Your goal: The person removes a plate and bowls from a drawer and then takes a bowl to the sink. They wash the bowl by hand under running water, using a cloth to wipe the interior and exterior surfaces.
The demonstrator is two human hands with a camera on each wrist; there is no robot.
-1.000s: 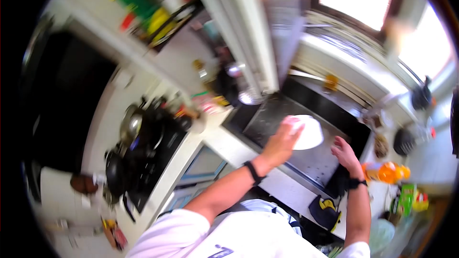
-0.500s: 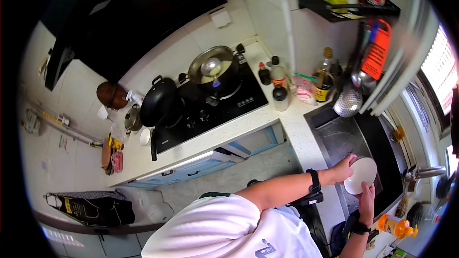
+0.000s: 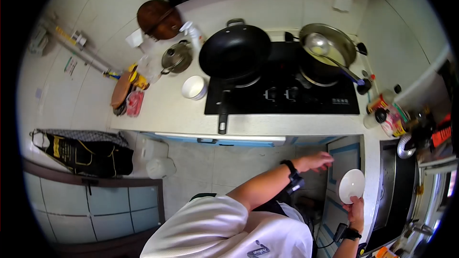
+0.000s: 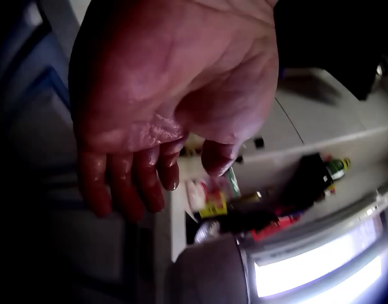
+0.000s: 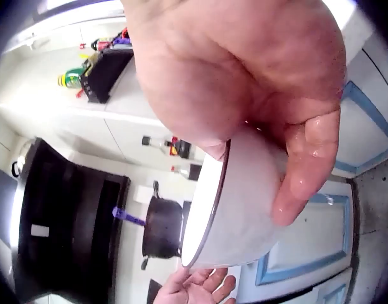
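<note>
My right hand (image 3: 355, 214) grips a white bowl (image 3: 351, 184) by its rim, beside the counter at the right of the head view. In the right wrist view the bowl (image 5: 241, 202) shows a dark rim, with the thumb at the rim and wet fingers against its outside. My left hand (image 3: 315, 161) is held out to the left of the bowl and holds nothing. Its palm and loosely bent, wet fingers (image 4: 121, 180) show in the left wrist view. The right wrist view has this left hand (image 5: 197, 288) just below the bowl's rim.
On the black stove (image 3: 282, 98) stand a wok (image 3: 235, 50) and a pot (image 3: 346, 33) with a ladle (image 3: 318, 43) in pale liquid. A small white cup (image 3: 194, 87) and lidded pot (image 3: 177, 58) stand left of it. The sink (image 3: 389, 181) lies right; cabinet doors (image 3: 345, 155) are below.
The head view has swung from the sink to the stove. The bowl has moved from over the sink to the counter's near side. The left hand has let go of it; the right hand holds it.
</note>
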